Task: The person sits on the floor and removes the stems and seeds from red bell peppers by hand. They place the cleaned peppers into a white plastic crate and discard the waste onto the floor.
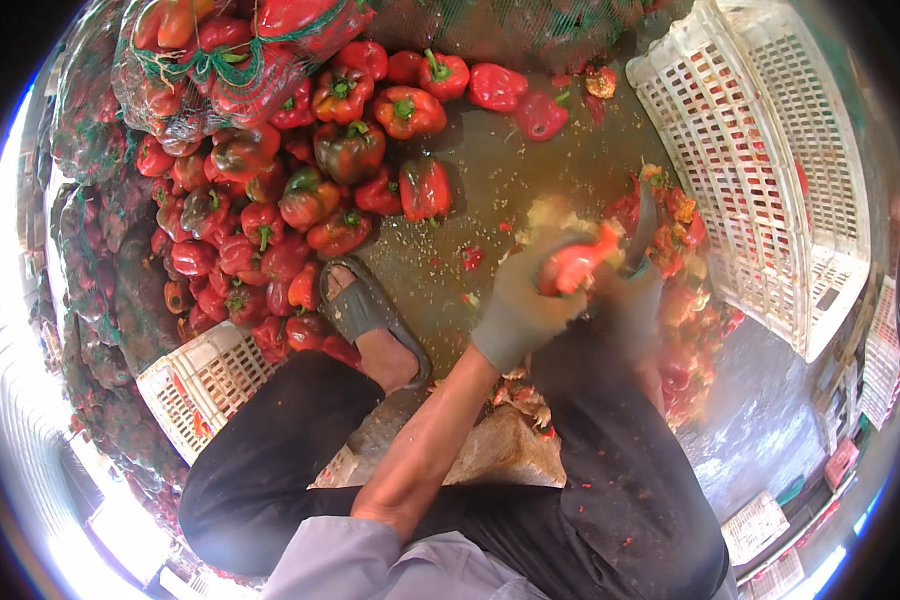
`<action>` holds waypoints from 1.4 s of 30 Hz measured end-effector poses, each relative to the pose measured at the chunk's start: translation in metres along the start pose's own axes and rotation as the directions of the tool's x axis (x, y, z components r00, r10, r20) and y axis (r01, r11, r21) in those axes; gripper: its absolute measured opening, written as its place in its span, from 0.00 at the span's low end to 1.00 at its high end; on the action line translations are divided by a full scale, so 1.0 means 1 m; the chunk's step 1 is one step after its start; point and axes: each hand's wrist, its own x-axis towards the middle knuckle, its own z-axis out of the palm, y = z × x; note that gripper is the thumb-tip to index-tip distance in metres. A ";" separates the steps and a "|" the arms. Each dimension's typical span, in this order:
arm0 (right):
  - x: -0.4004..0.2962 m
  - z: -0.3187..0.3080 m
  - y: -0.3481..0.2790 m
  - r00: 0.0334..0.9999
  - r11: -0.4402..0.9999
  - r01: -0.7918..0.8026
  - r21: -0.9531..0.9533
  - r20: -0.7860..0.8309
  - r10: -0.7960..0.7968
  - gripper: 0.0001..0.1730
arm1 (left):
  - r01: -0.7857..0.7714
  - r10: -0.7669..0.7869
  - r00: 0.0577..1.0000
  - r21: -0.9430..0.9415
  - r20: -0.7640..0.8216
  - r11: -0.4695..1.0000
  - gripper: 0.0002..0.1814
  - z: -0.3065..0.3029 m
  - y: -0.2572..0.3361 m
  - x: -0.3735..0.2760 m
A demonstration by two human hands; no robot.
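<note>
My left hand (523,306), in a grey work glove, grips a red bell pepper (570,264) that looks cut. Close beside it, my gloved right hand (634,301) is blurred and holds a knife (645,223), its blade pointing up and away from me. Pale, blurred matter (549,216) shows just beyond the pepper. Right of the hands lies a heap of cut red pepper pieces and cores (682,300). Whole red peppers (270,217), some partly green, are piled at the left on the wet floor.
Green mesh bags of peppers (225,64) stand at the far left. A white plastic crate (727,142) leans at the right with red pieces behind its slats; another crate (210,375) is by my left knee. My sandalled foot (371,322) rests beside the pile. Seeds (450,225) litter the floor.
</note>
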 end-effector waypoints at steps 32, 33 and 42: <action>0.211 0.067 -0.044 0.892 0.477 0.450 -0.755 0.352 -0.285 0.23 | -0.038 0.076 0.928 0.110 -0.365 0.993 0.35 -0.075 -0.034 -0.001; 0.213 0.061 -0.041 0.891 0.483 0.449 -0.752 0.335 -0.307 0.21 | -0.064 0.272 0.883 0.476 -0.383 0.877 0.36 -0.073 -0.040 0.000; 0.171 0.060 -0.047 0.939 0.639 0.338 -0.691 0.290 -0.184 0.23 | 0.056 0.212 0.960 0.872 -0.180 0.487 0.45 -0.078 -0.059 -0.028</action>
